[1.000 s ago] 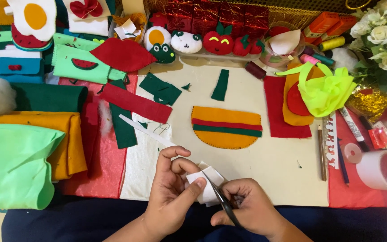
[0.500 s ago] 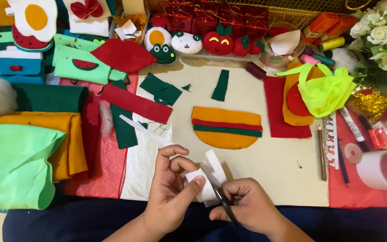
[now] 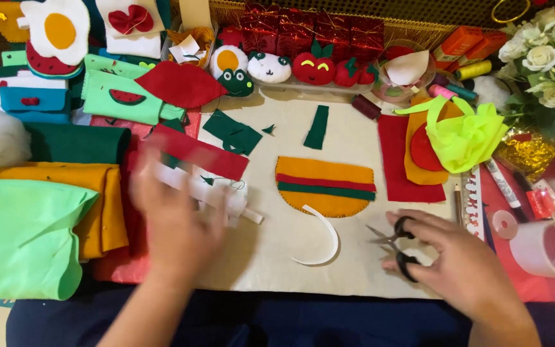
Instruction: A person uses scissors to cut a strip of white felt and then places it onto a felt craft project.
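The left hand (image 3: 175, 222) is blurred with motion over the left part of a cream work cloth (image 3: 354, 128); it seems to pinch a piece of white felt (image 3: 223, 196) in its fingers, though the blur makes the grip hard to judge. The right hand (image 3: 460, 266) rests on the right of the cloth, fingers closed through the black handles of a pair of scissors (image 3: 393, 241) whose blades point left and lie slightly apart. Between the hands, a thin curved strip of white felt (image 3: 322, 241) lies loose on the cloth. Just above it sits a half-round orange felt piece with red and green stripes (image 3: 325, 186). To the left are folded sheets of orange felt (image 3: 65, 193) and light green felt (image 3: 17, 231). A roll of clear tape (image 3: 550, 247) stands right of the right hand.
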